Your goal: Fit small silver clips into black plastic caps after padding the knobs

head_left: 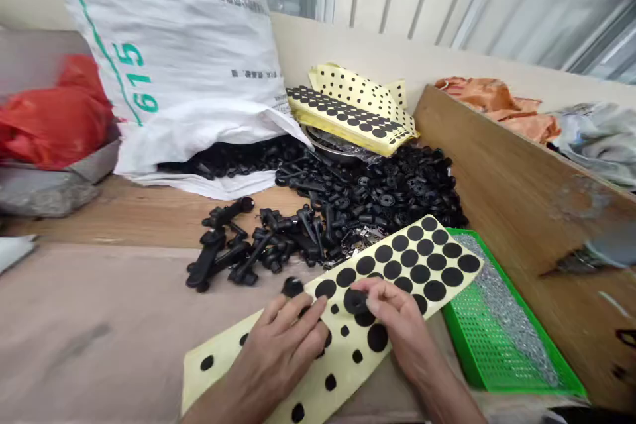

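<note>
My right hand pinches a black foam ring with a small centre hole between thumb and fingers, just over the sticker sheet. Fingers bent, my left hand is closed around a black plastic part; its round end shows beyond the knuckles and the rest is hidden. Under both hands lies a pale yellow backing sheet, tilted up to the right. Rows of black discs cover its upper right, while its lower left is mostly bare with small black dots.
Black plastic handles lie beyond my left hand, before a large heap of black parts. A green basket holds small metal pieces at right, beside a wooden board. More sticker sheets and a white sack stand behind.
</note>
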The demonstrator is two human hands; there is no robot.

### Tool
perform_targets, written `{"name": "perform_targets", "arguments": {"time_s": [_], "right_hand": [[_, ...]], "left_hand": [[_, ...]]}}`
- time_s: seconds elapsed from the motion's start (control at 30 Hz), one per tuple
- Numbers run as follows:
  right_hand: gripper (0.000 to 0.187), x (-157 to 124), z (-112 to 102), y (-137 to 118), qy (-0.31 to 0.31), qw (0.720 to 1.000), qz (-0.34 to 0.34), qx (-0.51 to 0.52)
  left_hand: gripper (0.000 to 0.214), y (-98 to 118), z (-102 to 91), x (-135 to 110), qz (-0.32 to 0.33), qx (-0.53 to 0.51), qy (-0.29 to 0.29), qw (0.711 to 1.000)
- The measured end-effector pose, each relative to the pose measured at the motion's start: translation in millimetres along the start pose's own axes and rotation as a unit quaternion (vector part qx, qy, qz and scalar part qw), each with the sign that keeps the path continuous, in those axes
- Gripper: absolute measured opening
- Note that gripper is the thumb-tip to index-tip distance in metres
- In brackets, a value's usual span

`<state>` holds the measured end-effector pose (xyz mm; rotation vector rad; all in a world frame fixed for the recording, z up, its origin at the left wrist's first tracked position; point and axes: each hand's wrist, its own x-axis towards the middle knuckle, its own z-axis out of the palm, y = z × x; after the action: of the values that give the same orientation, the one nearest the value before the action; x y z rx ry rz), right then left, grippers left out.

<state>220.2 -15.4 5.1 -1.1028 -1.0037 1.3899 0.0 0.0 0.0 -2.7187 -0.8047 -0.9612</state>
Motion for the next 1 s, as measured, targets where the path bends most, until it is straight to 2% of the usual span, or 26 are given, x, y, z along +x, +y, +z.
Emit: {"name": "perform_targets", "arguments": {"time_s": [0.07,0.13,0.23,0.3,0.37,0.43,0.5,0.57,0.6,0.67,0.7,0.73,0.8,0.87,0.9,0.93,1.0], "right_hand": [[0.013,-0.5,-0.8,0.6,0.004,1.000,0.005,0.015],[0.012,-0.7,-1.5,1.2,0.009,1.000,0.009,0.026],[0.012,-0.7,-2.1,1.5,0.018,0.999,0.012,0.037],[0.011,-0.4,-2.1,1.4,0.017,0.999,0.011,0.035],[0.012,0.0,-1.9,1.1,0.011,0.999,0.008,0.032],[0.012,0.4,-1.6,1.0,0.011,0.999,0.005,0.031],[0.012,0.9,-1.5,0.8,0.016,0.999,0.006,0.032],[0.012,1.1,-1.4,0.0,0.020,0.999,0.008,0.038],[0.012,1.1,-1.2,-0.8,0.019,0.999,0.009,0.042],[0.012,0.8,-0.6,-3.1,0.013,0.998,0.008,0.055],[0.011,0.5,0.0,-4.7,0.009,0.998,0.009,0.065],[0.011,0.0,0.8,-6.5,0.005,0.997,0.010,0.075],[0.012,-1.2,2.8,-10.3,-0.006,0.996,0.017,0.089],[0.012,-2.8,5.0,-13.7,-0.020,0.996,0.024,0.086],[0.012,-3.6,6.1,-14.9,-0.027,0.996,0.025,0.080],[0.012,-4.2,6.9,-15.8,-0.033,0.996,0.028,0.074],[0.013,-5.0,8.1,-16.2,-0.043,0.996,0.032,0.069]], "left_hand": [[0.030,2.9,-1.2,3.9,-0.008,-0.004,0.024,1.000],[0.031,5.4,-5.0,5.5,-0.031,-0.021,0.020,0.999],[0.033,8.2,-13.4,4.8,-0.095,-0.078,-0.044,0.991],[0.026,9.8,-14.6,7.3,-0.132,-0.084,-0.088,0.984],[0.036,11.4,-9.2,15.8,-0.157,-0.033,-0.109,0.981],[0.050,12.0,-0.1,29.9,-0.196,0.032,-0.163,0.966],[0.043,10.1,6.7,44.8,-0.249,0.045,-0.260,0.932],[0.040,5.7,7.4,54.6,-0.302,-0.004,-0.320,0.898],[0.042,3.1,5.6,56.6,-0.328,-0.051,-0.318,0.888],[0.044,-1.5,-0.4,55.6,-0.376,-0.179,-0.273,0.867],[0.044,-2.6,-3.6,53.8,-0.397,-0.253,-0.247,0.847],[0.045,-2.6,-6.3,51.8,-0.416,-0.325,-0.228,0.818],[0.049,0.5,-9.7,49.3,-0.455,-0.447,-0.213,0.740],[0.055,5.9,-10.4,49.4,-0.498,-0.526,-0.209,0.657],[0.058,8.5,-10.0,50.1,-0.515,-0.550,-0.203,0.625],[0.060,10.5,-9.3,50.8,-0.527,-0.567,-0.196,0.602],[0.062,12.5,-7.9,51.6,-0.534,-0.584,-0.182,0.584]]}}
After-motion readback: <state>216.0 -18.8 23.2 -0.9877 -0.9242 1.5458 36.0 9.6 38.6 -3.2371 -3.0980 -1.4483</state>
